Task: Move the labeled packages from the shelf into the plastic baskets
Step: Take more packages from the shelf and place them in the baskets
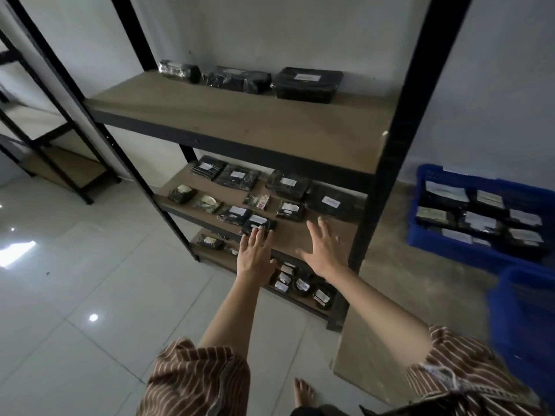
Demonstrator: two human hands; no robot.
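left hand (pixel 255 253) touching package (pixel 258 225) — right hand (pixel 324 250) spread

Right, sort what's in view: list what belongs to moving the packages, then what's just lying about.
Part of the job:
- labeled packages on the shelf
- blue basket, already holding packages
- second blue basket at the right edge
- left hand and right hand, both reaching

Just there:
- second rack on the left
- tiled floor

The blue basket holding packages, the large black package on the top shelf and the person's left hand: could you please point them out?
Blue basket (pixel 428 172), head view, rear rim.
Large black package (pixel 306 85), head view, top face.
Left hand (pixel 255 253), head view, back of hand.
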